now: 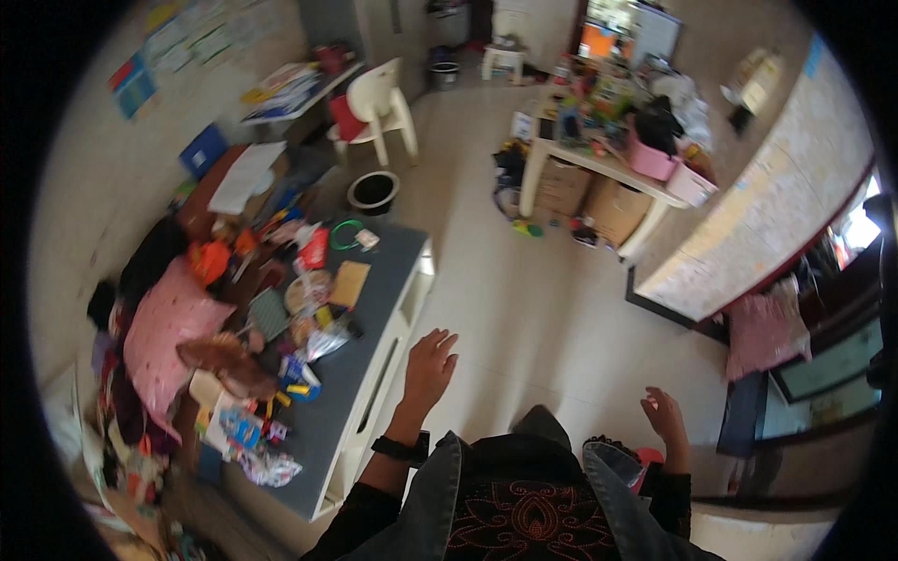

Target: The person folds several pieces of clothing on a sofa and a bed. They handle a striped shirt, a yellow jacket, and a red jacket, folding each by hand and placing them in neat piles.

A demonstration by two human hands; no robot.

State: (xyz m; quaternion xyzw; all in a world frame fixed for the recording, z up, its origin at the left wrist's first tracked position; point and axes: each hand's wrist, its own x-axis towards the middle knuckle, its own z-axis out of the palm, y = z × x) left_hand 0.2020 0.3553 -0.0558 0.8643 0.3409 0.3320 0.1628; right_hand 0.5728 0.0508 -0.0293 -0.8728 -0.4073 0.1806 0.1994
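My left hand (429,365), with a dark band at the wrist, hovers above the floor just right of the grey-topped table (382,280). Its fingers are apart and it holds nothing. My right hand (663,414) is low on the right, fingers slightly curled, with nothing visible in it. On the table lie a brown envelope-like piece (350,284), a green ring (345,235), a red packet (313,249), clear plastic bags (327,342) and a blue and white packet (300,377). A pink pillow (172,322) rests beyond them.
A cream chair (373,95) and a dark-filled bin (373,192) stand past the table. Ahead on the right, a cluttered table (596,158) holds a pink basket (651,156), with cardboard boxes (616,210) beneath. A curved wall edge (744,238) and pink cushion (765,333) lie right.
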